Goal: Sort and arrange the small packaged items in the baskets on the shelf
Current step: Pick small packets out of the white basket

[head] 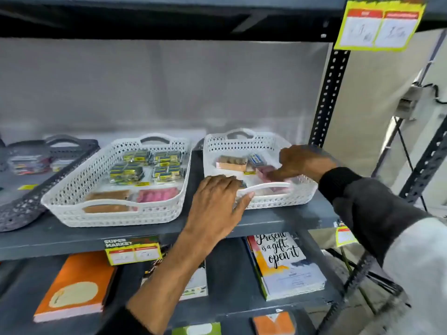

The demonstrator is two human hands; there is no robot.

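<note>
Right white basket is sitting at the right end of the grey shelf, holding a tan packet, a small blue packet and a pink packet. The left hand is lying palm-down over the basket's front-left corner, fingers loosely spread and the thumb resting against the front handle; it is gripping nothing that can be made out. The right hand is reaching into the basket from the right, fingers curled down onto the pink packet; whether they are closing on it cannot be told. Just beside, to the left, a second white basket is holding four clusters of yellow-green packets at the back, with a brown packet and a pink pack at the front. Further left, a dark grey basket is holding more packets. Notebooks are lying on the shelf below, behind a yellow price tag.
</note>
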